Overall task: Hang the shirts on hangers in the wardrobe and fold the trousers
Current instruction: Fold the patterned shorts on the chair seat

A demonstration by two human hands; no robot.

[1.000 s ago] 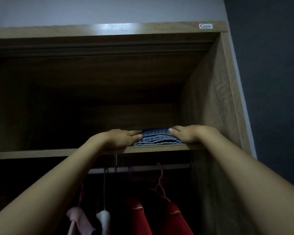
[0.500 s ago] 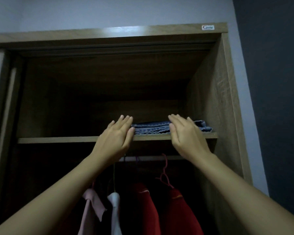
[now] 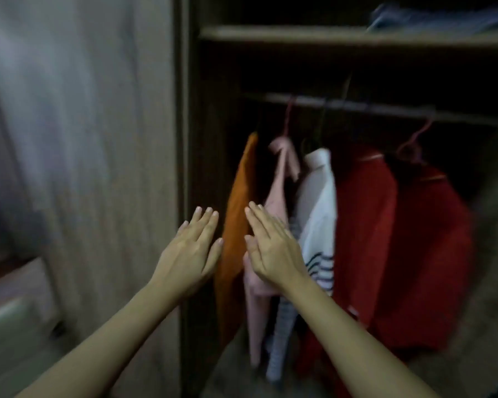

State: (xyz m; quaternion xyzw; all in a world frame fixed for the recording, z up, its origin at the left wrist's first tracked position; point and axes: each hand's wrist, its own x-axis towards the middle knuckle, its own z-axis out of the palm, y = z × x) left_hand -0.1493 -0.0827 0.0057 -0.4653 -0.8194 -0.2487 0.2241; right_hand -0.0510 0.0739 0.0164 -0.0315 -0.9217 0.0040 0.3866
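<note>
Near the wardrobe post (image 3: 184,139), the left hand (image 3: 193,249) and right hand (image 3: 273,251) are held flat, fingers straight, nothing grasped. Shirts (image 3: 365,225) are hung on the rail (image 3: 357,106) beyond; folded trousers (image 3: 443,18) are laid on the shelf (image 3: 299,35) above, far right.

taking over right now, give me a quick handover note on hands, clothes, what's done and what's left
Left hand open, fingers straight, holding nothing.
Right hand open and empty too, in front of the pink shirt; contact unclear in the blur.
Folded blue trousers lie on the upper shelf.
Orange shirt, pink shirt, white striped shirt, red shirt and second red shirt hang on the rail.
Done: trousers folded, five shirts hung.
Left: no loose clothes in view; check outside the frame.
</note>
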